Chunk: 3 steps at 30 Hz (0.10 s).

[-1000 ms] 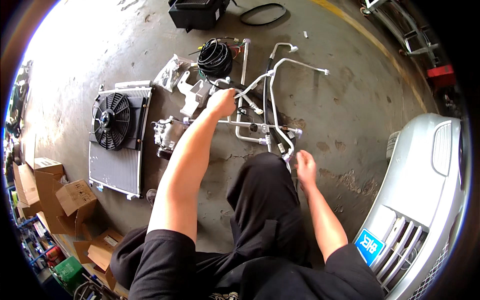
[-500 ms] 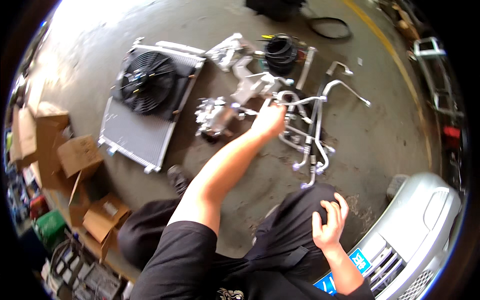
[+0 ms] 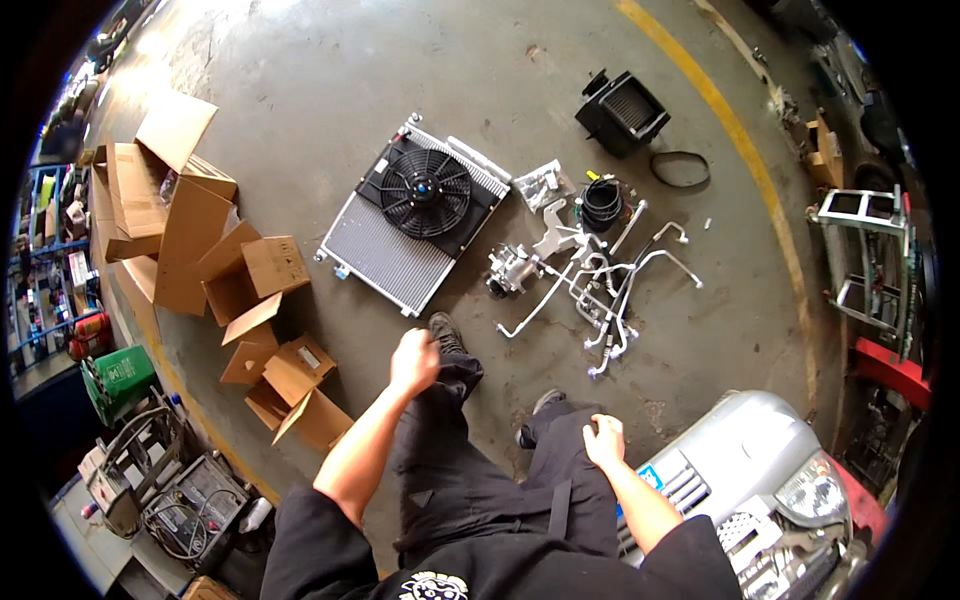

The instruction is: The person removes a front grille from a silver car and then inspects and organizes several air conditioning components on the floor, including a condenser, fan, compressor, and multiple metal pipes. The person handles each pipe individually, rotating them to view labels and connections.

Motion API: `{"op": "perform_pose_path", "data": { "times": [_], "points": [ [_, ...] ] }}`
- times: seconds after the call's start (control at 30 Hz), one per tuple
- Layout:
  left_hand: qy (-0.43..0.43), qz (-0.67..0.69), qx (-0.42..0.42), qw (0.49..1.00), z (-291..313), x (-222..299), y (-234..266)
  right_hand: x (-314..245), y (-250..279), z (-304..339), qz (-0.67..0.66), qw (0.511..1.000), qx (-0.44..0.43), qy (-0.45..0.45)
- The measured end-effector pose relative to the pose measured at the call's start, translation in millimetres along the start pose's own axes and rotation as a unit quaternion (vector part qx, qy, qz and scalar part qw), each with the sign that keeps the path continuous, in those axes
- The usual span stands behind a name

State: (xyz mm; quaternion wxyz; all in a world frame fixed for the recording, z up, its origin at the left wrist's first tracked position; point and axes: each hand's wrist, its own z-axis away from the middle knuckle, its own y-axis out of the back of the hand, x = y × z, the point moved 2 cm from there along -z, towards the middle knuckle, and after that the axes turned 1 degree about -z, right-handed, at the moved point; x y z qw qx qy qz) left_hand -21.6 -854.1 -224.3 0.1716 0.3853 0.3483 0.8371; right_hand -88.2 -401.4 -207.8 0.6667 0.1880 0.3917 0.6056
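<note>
My left hand (image 3: pixel 414 362) hangs in the air above my left knee, its fingers curled in and nothing visible in them. Beside my right thigh, my right hand (image 3: pixel 604 440) is empty, its fingers loosely bent and apart. On the floor ahead lie several bent silver pipes (image 3: pixel 626 290), with one long bent pipe (image 3: pixel 541 306) reaching left of the rest. A metal compressor (image 3: pixel 512 268) sits next to them, near a coil of black hose (image 3: pixel 602 205) and a silver bracket (image 3: pixel 554 232). Farther left is a condenser (image 3: pixel 375 250) with a black fan (image 3: pixel 425 193) on it.
Opened cardboard boxes (image 3: pixel 195 245) stand at the left, near a green bin (image 3: pixel 118 375). A silver car front (image 3: pixel 735 450) is close on my right. Farther off are a black housing (image 3: pixel 622 112), a black belt (image 3: pixel 680 154) and a bag of small parts (image 3: pixel 544 186).
My left hand has pulled back from the pipes toward my knee. A bent pipe now lies on floor that was bare there. The view has risen, showing more floor.
</note>
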Motion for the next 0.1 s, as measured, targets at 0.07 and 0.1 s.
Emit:
{"op": "perform_pose_path", "data": {
  "times": [0.07,0.1],
  "points": [
    [0.134,0.065,0.056,0.987,61,-33,62,-39,45,36,0.042,0.992,-0.1,-0.059],
    [0.128,0.062,0.087,0.986,92,-66,74,-44,60,42,0.047,0.984,-0.155,-0.075]
  ]
}}
